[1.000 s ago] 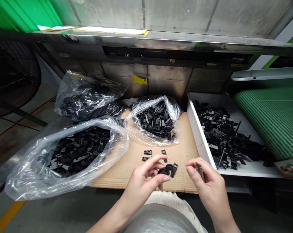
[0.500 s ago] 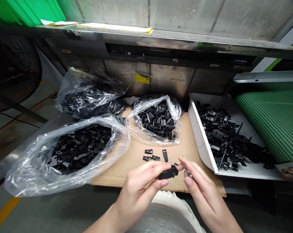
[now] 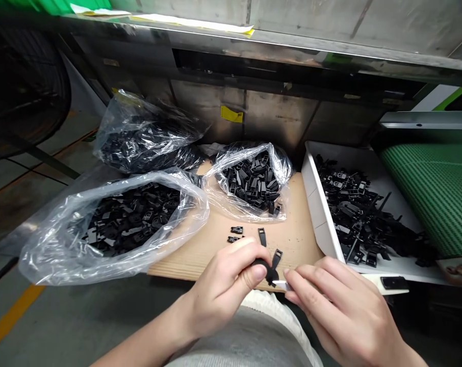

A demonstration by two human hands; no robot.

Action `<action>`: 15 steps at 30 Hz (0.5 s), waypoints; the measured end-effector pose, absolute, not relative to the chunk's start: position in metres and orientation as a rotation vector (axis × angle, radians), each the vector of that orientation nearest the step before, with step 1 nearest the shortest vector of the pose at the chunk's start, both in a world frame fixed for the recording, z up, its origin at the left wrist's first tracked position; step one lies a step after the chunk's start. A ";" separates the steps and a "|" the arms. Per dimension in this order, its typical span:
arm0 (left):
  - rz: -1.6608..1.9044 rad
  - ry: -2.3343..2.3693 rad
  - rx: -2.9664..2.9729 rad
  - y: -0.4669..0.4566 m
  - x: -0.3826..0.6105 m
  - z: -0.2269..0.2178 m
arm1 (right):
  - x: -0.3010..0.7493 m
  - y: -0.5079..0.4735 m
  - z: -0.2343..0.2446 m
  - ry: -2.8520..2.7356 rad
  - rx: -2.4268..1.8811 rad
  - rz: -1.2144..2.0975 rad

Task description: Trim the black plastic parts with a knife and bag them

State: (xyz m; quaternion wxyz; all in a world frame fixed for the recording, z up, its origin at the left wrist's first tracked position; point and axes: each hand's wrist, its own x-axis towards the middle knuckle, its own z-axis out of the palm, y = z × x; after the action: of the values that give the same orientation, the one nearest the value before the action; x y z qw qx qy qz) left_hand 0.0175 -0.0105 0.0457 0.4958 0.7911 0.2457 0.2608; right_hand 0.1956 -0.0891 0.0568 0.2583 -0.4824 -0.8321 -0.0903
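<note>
- On the left, big clear bags (image 3: pixel 51 250) hold black plastic parts (image 3: pixel 131 219).
- On the right, a white tray (image 3: pixel 315 204) holds more.
- Near the middle, above brown cardboard (image 3: pixel 292 244), the left hand (image 3: pixel 223 290) pinches a black plastic clip (image 3: pixel 272 270).
- Close by, the right hand (image 3: pixel 341 300) pinches a thin shiny blade (image 3: pixel 280 283), just beside the clip.

Open cardboard above the hands, hemmed in on both sides

Bare tan corrugated cardboard surface (image 3: pixel 296 239) lies free above the left hand (image 3: pixel 223 290) and right hand (image 3: pixel 341 300), with small black plastic clips (image 3: pixel 236 230) just left of centre. A bulging clear plastic bag (image 3: pixel 51 250) blocks the left, another (image 3: pixel 280 165) the top, a white tray's raised wall (image 3: pixel 315 204) the right.
</note>
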 end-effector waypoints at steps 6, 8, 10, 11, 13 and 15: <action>0.558 0.526 1.901 -0.008 0.017 0.046 | 0.198 -0.087 0.056 -2.298 -1.279 -0.139; 0.535 0.504 1.885 -0.006 0.017 0.046 | 0.198 -0.086 0.056 -2.317 -1.267 -0.132; 0.520 0.485 1.873 -0.005 0.018 0.046 | 0.198 -0.084 0.057 -2.331 -1.257 -0.141; 0.510 0.474 1.868 -0.004 0.018 0.046 | 0.199 -0.083 0.058 -2.339 -1.250 -0.142; 0.484 0.453 1.852 -0.003 0.018 0.046 | 0.200 -0.082 0.059 -2.354 -1.231 -0.123; 0.458 0.441 1.817 -0.003 0.018 0.045 | 0.203 -0.083 0.059 -2.341 -1.198 -0.063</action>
State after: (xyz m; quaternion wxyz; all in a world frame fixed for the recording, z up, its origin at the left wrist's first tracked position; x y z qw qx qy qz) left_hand 0.0177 -0.0025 0.0450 0.5715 0.7745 0.1879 0.1954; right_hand 0.2035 -0.0831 0.0587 0.2526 -0.4408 -0.8610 -0.0230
